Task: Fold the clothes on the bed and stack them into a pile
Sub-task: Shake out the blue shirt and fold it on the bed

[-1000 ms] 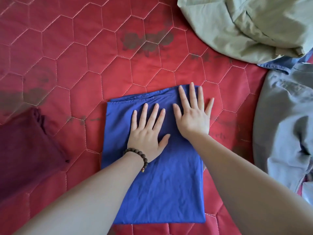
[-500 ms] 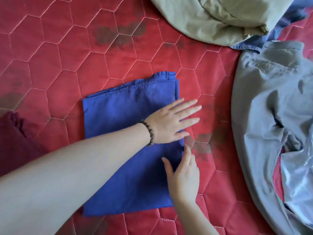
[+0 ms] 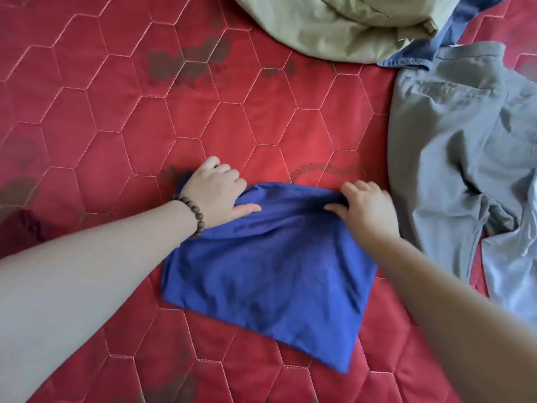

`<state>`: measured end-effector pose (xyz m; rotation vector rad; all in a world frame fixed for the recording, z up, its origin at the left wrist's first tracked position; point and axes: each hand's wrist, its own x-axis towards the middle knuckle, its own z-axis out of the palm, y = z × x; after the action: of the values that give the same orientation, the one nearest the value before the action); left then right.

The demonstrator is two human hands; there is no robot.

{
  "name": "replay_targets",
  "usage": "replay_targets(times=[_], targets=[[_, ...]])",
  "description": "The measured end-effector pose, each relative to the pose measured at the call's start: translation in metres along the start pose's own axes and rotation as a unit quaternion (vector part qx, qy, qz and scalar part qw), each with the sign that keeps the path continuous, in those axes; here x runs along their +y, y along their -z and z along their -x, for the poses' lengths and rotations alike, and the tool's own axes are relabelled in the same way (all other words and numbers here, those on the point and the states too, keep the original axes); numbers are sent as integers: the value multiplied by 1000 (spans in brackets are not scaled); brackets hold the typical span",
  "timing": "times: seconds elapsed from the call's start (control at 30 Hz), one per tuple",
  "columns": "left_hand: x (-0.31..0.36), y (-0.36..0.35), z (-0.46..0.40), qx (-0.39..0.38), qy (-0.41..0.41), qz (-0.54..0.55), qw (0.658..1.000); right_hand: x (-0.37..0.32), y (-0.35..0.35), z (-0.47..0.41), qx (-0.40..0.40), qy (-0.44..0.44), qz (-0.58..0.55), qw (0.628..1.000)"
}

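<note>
Change: both hands have left their flat, pressing pose on the blue folded garment [image 3: 270, 280] and moved to its far edge, each now gripping a far corner; that edge is bunched and raised between them, where half a second ago the cloth lay smooth.
Left hand: the left hand [image 3: 215, 193] sits at the far left corner, fingers curled over the edge, thumb lying on top of the blue cloth, so the fabric is pinched between them.
Right hand: the right hand [image 3: 367, 206] holds the far right corner the same way, fingers curled past the edge and thumb pressing on top.
Bracelet: a dark beaded bracelet [image 3: 193, 213] circles the left wrist.
Blue garment: folded into a rough rectangle, its near part flat on the red quilted bedspread [image 3: 261, 126], roughly in the middle of the view, its near right corner blurred.
Grey garment: a grey shirt [image 3: 465, 146] lies crumpled at the right, near the blue one but not touching it.
Olive garment: an olive-green garment [image 3: 334, 27] lies heaped at the far edge, over a blue denim-like piece [image 3: 430, 50].
Maroon cloth: a dark maroon cloth [image 3: 20, 228] shows at the left edge, partly hidden by the left forearm.
</note>
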<state>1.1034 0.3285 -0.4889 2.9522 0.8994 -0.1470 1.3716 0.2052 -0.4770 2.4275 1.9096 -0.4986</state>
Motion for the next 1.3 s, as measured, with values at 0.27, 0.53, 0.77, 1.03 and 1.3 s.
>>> replay_targets(times=[0.27,0.53,0.77,1.03,1.3], targets=[[14,-2,3,-123,12,158,980,7,2,-8,-49,90,41,994],[-12,59,-28,-58,113,204,971,-9,58,-36,42,82,6,996],[-59,182,-62,174,73,87,978,-29,183,-79,295,155,10,943],[-48,135,-10,79,36,-35,996,-31,132,-34,166,208,47,963],[7,31,93,-160,167,-9,973,-45,1,50,-129,151,132,971]])
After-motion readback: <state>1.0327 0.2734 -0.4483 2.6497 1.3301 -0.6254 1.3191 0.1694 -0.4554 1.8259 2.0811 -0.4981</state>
